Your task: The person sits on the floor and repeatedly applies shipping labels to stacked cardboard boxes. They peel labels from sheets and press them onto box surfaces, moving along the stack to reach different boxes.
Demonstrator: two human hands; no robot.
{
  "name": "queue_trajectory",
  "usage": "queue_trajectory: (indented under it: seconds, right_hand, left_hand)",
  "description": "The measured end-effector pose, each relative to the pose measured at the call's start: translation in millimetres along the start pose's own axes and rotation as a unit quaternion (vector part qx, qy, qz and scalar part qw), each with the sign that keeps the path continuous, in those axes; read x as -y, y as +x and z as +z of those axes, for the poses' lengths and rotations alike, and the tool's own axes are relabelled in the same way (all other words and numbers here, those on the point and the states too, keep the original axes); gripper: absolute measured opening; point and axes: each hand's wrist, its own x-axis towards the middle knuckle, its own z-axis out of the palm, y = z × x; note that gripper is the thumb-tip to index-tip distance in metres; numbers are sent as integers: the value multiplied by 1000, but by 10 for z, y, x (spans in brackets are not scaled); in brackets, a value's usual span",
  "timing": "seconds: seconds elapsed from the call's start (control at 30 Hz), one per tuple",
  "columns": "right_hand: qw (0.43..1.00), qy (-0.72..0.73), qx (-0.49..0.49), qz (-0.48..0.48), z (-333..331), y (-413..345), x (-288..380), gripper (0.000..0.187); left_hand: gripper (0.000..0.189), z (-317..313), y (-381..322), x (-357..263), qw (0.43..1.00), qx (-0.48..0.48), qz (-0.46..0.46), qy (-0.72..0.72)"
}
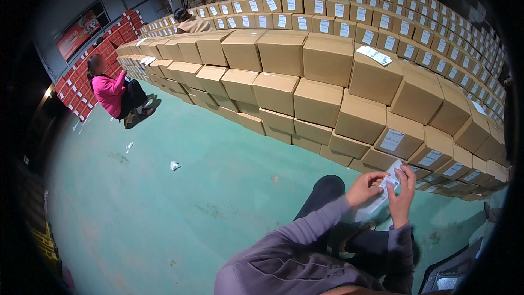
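Between my two hands is a strip of white printed shipping labels (pixel 374 205), hanging down over my lap. My left hand (pixel 365 188) pinches the strip from its left side with thumb and fingers. On the other side, my right hand (pixel 402 196) grips the upper part near its end. Just beyond my hands stands a long stacked wall of brown cardboard boxes (pixel 318 96). One box in front of me bears a white label (pixel 392 140), and a neighbouring box has another label (pixel 430 157). A folded stack of label sheets (pixel 374 55) lies on top of the wall.
On the left a person in a pink jacket (pixel 108 92) sits on a low stool beside the boxes. Another person (pixel 191 22) is behind the wall. Crumpled paper (pixel 175 166) lies on the green floor (pixel 163 221). Red boxes (pixel 75 94) are stacked far left; a dark-rimmed container (pixel 450 266) stands lower right.
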Motion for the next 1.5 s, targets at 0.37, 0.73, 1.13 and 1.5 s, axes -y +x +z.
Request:
queue_trajectory:
  seconds: [0.37, 0.73, 1.13, 1.5]
  right_hand:
    - [995, -26, 67, -69, -76, -35, -47, 33]
    - [986, 67, 125, 91, -210, -2, -52, 25]
    - [989, 26, 131, -68, -404, 57, 37, 19]
    - [973, 53, 221, -30, -368, -24, -9, 18]
  left_hand:
    - [42, 87, -70, -3, 953, 67, -96, -279]
    - [38, 125, -136, 154, 941, 22, -113, -319]
    - [43, 108, -121, 196, 953, 12, -138, -268]
    - [28, -73, -181, 119, 989, 89, 6, 122]
